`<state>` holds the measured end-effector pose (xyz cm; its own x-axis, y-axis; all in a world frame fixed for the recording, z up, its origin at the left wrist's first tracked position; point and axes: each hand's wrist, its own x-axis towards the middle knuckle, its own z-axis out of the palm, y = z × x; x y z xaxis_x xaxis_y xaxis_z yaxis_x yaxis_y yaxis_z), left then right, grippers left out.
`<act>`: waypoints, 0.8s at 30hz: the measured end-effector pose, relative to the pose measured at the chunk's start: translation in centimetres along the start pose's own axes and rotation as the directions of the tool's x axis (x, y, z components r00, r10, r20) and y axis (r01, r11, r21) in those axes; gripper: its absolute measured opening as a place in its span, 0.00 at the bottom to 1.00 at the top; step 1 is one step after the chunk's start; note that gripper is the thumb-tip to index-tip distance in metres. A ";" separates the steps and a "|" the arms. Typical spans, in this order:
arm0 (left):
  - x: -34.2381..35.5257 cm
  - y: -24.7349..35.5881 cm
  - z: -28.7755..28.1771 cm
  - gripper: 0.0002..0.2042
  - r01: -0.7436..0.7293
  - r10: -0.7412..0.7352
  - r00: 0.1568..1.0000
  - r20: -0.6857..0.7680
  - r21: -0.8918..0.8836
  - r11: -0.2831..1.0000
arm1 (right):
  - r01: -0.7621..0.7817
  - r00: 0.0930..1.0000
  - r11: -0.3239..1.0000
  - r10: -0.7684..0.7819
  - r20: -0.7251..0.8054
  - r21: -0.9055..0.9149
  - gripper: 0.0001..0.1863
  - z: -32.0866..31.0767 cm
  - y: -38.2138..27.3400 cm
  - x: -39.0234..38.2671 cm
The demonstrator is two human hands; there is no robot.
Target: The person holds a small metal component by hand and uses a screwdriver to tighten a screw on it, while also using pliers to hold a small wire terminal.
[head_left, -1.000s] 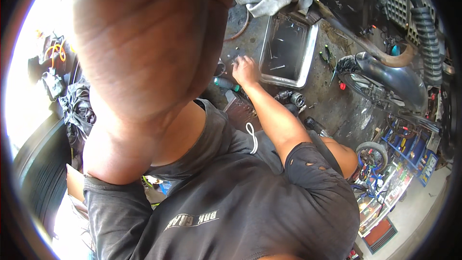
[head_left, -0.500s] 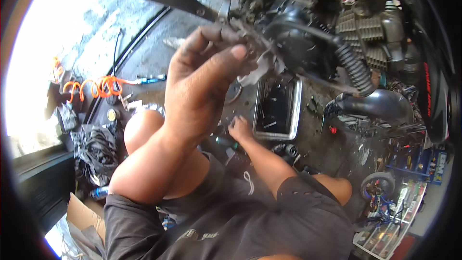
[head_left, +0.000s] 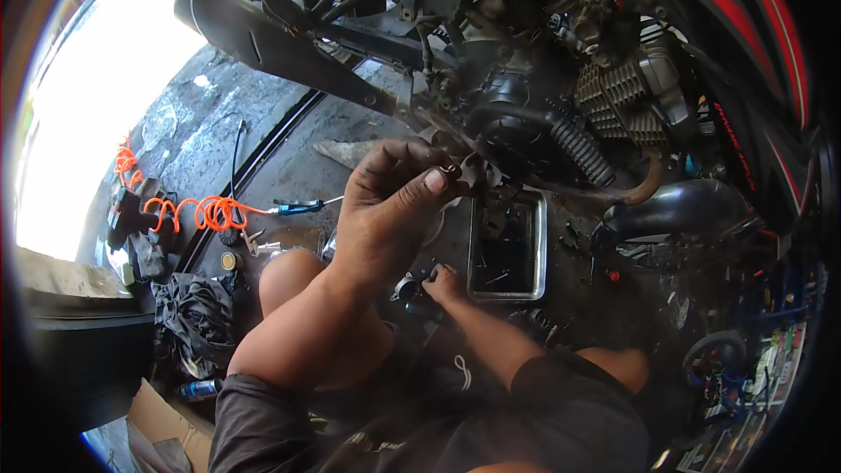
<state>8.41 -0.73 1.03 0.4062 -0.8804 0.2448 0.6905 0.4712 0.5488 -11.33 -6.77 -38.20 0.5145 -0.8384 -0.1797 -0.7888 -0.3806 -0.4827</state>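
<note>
My left hand (head_left: 385,210) is raised in mid-view, thumb and forefinger pinched on a small shiny metal piece (head_left: 448,170), just in front of the motorcycle's engine and exhaust. A grey crumpled rag (head_left: 484,168) shows behind my fingertips. My right hand (head_left: 444,285) is low near the floor, fingers closed; what they hold, if anything, is too small to make out. It lies beside a round metal part (head_left: 405,288) and left of a steel tray (head_left: 540,245) with dark contents and small metal items.
The motorcycle (head_left: 613,105) fills the upper right. An orange coiled air hose (head_left: 215,210) with a blue blow gun (head_left: 298,208), dark crumpled cloth (head_left: 193,324), a spray can (head_left: 197,390) and cardboard (head_left: 158,420) are at left. Blue racks (head_left: 771,368) stand at right.
My left hand has dropped away from close to the camera to mid-view. The view has shifted, bringing more of the motorcycle and hose into sight. My right hand stays low by the tray.
</note>
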 end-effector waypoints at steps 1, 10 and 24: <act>0.1 -0.2 0.1 0.10 0.001 -0.001 1.000 0.011 0.000 1.000 | -0.001 1.000 1.000 0.001 -0.011 0.002 0.15 -1.1 -0.3 0.0; 0.0 -2.7 1.5 0.06 0.055 -0.053 0.985 0.162 -0.006 0.998 | 0.391 0.895 0.847 -0.441 0.063 0.361 0.10 -25.3 -9.3 -2.0; -3.5 -7.6 4.7 0.06 0.272 -0.272 0.934 0.233 0.035 0.962 | 0.822 0.551 0.507 -0.590 -0.590 0.260 0.12 -40.1 -15.4 -10.3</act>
<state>-1.08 -1.48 -0.24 0.0519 -0.9627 0.2655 0.7537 0.2122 0.6220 -17.92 -7.88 5.45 0.5506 -0.4673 0.6917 0.1108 -0.7804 -0.6154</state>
